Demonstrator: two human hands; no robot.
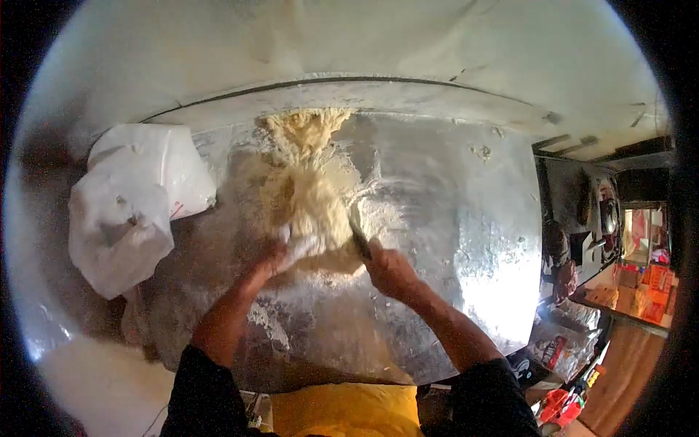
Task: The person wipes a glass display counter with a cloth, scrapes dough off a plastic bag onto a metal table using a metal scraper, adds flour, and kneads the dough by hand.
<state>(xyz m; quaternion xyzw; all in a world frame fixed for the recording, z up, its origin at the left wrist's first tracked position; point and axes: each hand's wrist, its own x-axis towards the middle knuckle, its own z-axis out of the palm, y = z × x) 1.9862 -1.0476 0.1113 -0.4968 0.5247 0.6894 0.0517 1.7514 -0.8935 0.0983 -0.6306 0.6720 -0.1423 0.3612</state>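
A long, sticky mass of pale dough (320, 207) stretches over the metal worktop (429, 189) toward the wall and is smeared by motion. At its near left side is my left hand (287, 251), whitened with flour, the thumb apart from the fingers, touching the dough's edge. My right hand (389, 271) is closed around a dark, narrow dough scraper (357, 231), seen nearly edge-on. Its blade meets the dough's right side. Where the blade's lower edge touches the metal is hidden.
White plastic bags (120, 218) stand at the left of the worktop. Dried flour smears and dough bits lie around the dough. A pale wall (408, 44) rises behind. To the right are shelves with orange boxes (657, 284) and a red item (561, 406) lower down.
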